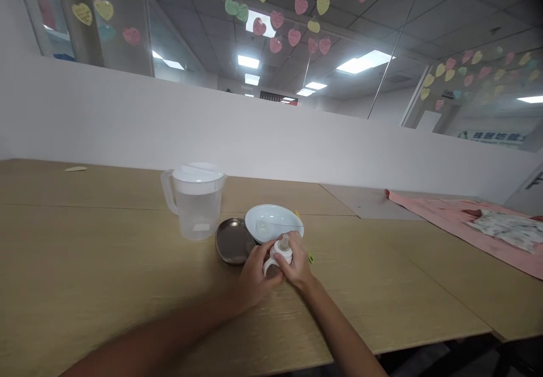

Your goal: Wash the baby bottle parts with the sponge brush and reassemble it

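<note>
Both my hands meet on a small white baby bottle (280, 250) with a clear nipple, standing on the wooden table (106, 264). My left hand (253, 278) wraps its lower part from the left. My right hand (298, 264) grips its top and side from the right. Just beyond the bottle lies a white bowl (274, 220) with something pale inside, and left of it a shallow metal dish (233, 241).
A clear plastic pitcher (195, 200) with a white lid and water in it stands left of the dishes. A pink cloth (458, 221) with a patterned cloth on it covers the table's right side. A white partition wall (254, 134) runs behind the table.
</note>
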